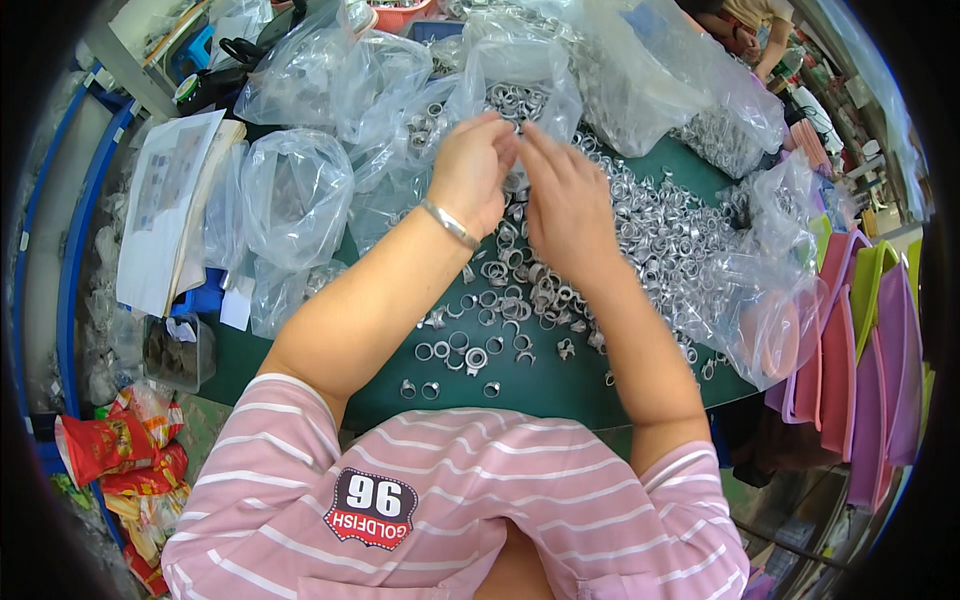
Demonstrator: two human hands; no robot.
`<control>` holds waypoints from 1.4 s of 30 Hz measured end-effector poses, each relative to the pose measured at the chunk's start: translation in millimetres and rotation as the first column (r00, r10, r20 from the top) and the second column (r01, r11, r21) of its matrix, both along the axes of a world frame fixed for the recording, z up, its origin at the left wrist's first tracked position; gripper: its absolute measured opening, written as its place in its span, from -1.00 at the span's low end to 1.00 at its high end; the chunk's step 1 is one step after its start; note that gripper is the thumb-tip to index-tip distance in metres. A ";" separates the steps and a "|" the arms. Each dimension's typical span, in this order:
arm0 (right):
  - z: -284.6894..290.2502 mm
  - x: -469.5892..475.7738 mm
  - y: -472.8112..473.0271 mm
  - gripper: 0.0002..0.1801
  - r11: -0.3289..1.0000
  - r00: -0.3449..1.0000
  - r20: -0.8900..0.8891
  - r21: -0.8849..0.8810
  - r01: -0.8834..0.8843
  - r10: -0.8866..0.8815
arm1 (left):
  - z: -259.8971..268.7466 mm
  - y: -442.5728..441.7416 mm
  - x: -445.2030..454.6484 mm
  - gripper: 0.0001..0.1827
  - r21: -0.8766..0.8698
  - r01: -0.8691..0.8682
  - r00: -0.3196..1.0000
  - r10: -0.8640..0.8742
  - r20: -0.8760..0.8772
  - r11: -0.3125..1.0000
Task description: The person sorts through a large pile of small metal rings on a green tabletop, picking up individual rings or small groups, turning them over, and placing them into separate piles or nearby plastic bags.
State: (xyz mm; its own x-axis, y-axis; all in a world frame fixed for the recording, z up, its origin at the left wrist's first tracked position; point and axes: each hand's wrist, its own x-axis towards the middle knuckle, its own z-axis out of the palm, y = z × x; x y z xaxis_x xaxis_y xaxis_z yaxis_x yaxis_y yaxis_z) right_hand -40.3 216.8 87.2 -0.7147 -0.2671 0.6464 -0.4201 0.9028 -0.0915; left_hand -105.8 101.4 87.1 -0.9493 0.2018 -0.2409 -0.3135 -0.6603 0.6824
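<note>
My left hand [476, 172], with a metal bangle [451, 224] at the wrist, and my right hand [570, 199] are raised close together over the table, fingertips nearly meeting. Whether anything small lies between their fingers is hidden. Just beyond the fingertips, a clear plastic bag [559, 82] stands with its mouth spread around silvery metal rings [516, 100]. A broad pile of similar metal rings [660, 247] spreads to the right of and under my right hand. Several loose rings [458, 344] lie on the green tabletop [375, 375] nearer my body.
More clear bags, some with rings, crowd the far side; an open plastic bag [298, 199] stands at left beside papers [165, 210]. Pink, green and purple plastic bins [870, 360] stand at the right edge. Another person's hands [750, 46] show at the far right.
</note>
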 end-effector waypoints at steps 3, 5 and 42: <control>-26.2 -23.6 46.3 -0.58 0.985 0.968 0.181 0.041 0.167 -0.172 | 4.4 -22.9 28.2 -0.75 -0.217 -0.168 0.959 0.108 -0.261 0.962; -24.9 -10.3 47.8 -0.63 0.977 0.995 0.047 -0.192 0.091 -0.084 | -17.8 -46.0 31.5 -0.76 -0.524 -0.141 0.870 -0.147 -0.470 0.840; -65.7 225.8 105.1 -0.63 0.728 0.818 0.132 -0.393 0.562 -0.560 | -68.1 -119.3 143.6 -0.90 -0.828 -0.363 0.579 -0.593 -0.560 0.427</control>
State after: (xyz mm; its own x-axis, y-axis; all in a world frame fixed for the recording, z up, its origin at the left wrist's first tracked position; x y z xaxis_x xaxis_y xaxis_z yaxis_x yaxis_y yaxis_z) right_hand 185.4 322.0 21.5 -0.6547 0.4615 0.5986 0.1520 0.8562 -0.4939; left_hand 37.8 -17.9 19.0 -0.7987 0.4845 0.3569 0.5567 0.3696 0.7440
